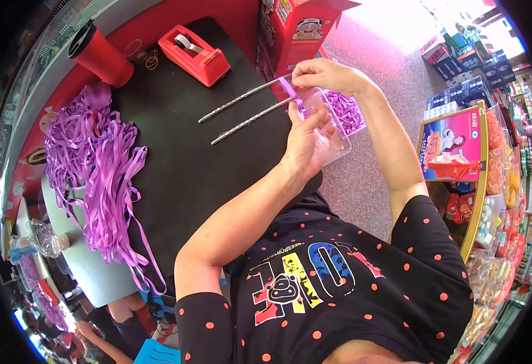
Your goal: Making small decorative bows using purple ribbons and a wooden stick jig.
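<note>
Right now your L hand (305,136) is closed around the near ends of two twisted metal rods (241,109), w/ the R hand (320,74) pinching a purple ribbon strip (289,88) onto them. Clear box (338,130) beside holds a few finished bits; big ribbon pile (96,164) further left looks mostly unused, so early-to-mid progress.

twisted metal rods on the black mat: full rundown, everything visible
Two thin, silvery twisted metal rods with a spiral surface lie nearly parallel, slanting across the black mat. Their far ends point toward the red tape dispenser. Their near ends meet the hands: the right hand pinches a purple ribbon strip at the upper rod's end, and the left hand is at the lower one's end.
</note>
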A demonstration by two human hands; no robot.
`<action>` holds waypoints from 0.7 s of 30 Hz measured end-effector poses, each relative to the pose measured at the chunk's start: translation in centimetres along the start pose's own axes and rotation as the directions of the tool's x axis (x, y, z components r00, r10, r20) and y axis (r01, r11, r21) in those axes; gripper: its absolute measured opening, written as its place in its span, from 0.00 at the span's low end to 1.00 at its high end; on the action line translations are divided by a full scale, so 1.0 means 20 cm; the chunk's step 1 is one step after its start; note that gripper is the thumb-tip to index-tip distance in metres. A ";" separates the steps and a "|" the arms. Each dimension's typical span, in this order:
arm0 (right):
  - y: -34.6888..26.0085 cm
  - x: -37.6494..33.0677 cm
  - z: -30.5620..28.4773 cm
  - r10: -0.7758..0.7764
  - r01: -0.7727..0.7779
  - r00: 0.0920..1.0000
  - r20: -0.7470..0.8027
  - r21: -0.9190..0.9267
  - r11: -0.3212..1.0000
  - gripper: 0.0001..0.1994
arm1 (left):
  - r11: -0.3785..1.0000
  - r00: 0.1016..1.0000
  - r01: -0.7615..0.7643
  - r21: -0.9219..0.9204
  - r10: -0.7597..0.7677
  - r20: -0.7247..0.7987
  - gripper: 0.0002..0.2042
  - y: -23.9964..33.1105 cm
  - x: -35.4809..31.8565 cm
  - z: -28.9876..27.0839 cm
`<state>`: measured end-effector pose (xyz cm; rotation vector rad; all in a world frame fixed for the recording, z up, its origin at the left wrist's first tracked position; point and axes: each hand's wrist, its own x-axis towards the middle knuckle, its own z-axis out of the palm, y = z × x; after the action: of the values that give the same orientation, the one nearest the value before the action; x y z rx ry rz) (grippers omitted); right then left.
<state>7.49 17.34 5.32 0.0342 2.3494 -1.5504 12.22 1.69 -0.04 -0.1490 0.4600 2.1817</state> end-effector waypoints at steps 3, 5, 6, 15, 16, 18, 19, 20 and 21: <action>0.03 0.08 -0.01 0.025 -0.013 0.997 0.074 -0.155 0.988 0.10 | 0.998 0.999 0.036 -0.053 -0.037 -0.016 0.32 0.01 0.00 0.00; 0.04 0.09 -0.01 0.015 -0.001 0.997 0.076 -0.176 0.984 0.12 | 0.996 0.998 0.053 -0.079 -0.056 -0.040 0.32 0.01 -0.01 0.01; 0.04 0.09 -0.01 0.005 0.009 0.998 0.069 -0.199 0.980 0.14 | 0.995 0.998 0.054 -0.081 -0.057 -0.041 0.32 0.01 -0.01 0.00; 0.03 0.08 0.02 0.009 -0.033 0.998 -0.065 -0.380 0.924 0.13 | 0.995 0.997 0.063 -0.082 -0.067 -0.044 0.33 0.01 0.00 0.00; 0.03 0.08 0.03 0.009 -0.032 0.998 -0.064 -0.378 0.925 0.13 | 0.995 0.997 0.058 -0.079 -0.062 -0.047 0.34 0.01 0.00 0.00; 0.03 0.07 0.04 -0.013 -0.029 0.995 -0.101 -0.401 0.916 0.14 | 0.996 0.997 0.054 -0.076 -0.058 -0.052 0.34 0.01 0.00 0.00; 0.03 0.06 0.06 -0.012 -0.029 0.995 -0.101 -0.400 0.916 0.14 | 0.996 0.998 0.047 -0.075 -0.051 -0.049 0.34 0.02 0.00 0.00; 0.03 0.06 0.07 0.005 -0.072 0.987 -0.162 -0.413 0.908 0.15 | 0.997 0.998 0.039 -0.074 -0.042 -0.045 0.34 0.02 -0.01 0.01; 0.03 0.06 0.08 0.019 -0.115 0.974 -0.224 -0.424 0.898 0.17 | 0.997 0.998 0.038 -0.072 -0.041 -0.045 0.34 0.02 0.00 0.01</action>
<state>6.88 15.91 3.77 0.1862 2.7814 -0.9986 11.99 1.46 0.18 -0.2463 0.4026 2.1603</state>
